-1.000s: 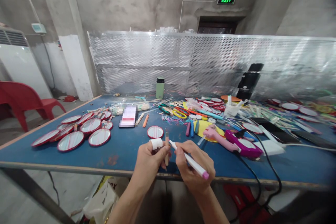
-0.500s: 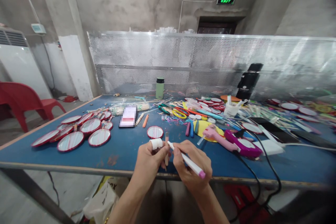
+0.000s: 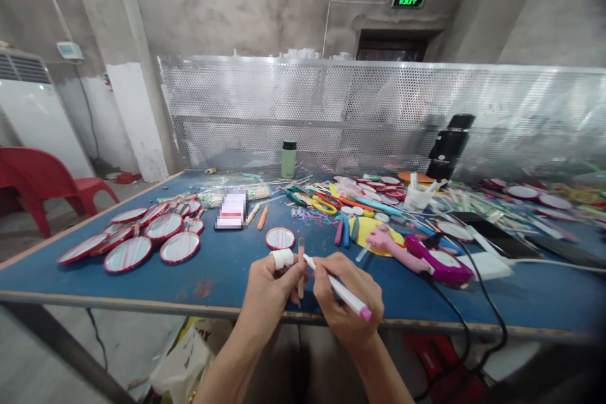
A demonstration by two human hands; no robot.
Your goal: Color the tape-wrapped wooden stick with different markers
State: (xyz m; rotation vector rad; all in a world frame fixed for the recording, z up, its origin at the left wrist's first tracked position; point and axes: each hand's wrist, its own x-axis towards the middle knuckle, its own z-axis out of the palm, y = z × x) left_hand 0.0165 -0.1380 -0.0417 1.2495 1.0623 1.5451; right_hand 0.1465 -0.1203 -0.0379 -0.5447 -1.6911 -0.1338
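My left hand (image 3: 269, 293) is closed on a thin wooden stick (image 3: 300, 265) held upright over the near edge of the blue table (image 3: 142, 281). A white marker cap (image 3: 282, 258) is pinched at the same hand's fingertips. My right hand (image 3: 348, 300) grips a white marker with a pink end (image 3: 341, 290), its tip touching the stick. A small round red-rimmed mirror (image 3: 279, 238) lies just beyond both hands.
Several red-rimmed round mirrors (image 3: 142, 237) lie at the left. A pink and purple glue gun (image 3: 416, 255) with a black cable sits to the right. Markers, scissors, sticks and a white cup (image 3: 416, 197) clutter the far right. A green bottle (image 3: 288, 159) stands by the perforated metal screen (image 3: 379, 113). A red chair (image 3: 42, 186) is at far left.
My right hand drew the marker slightly down and toward me along the stick, then held. The left hand and stick stayed almost still.
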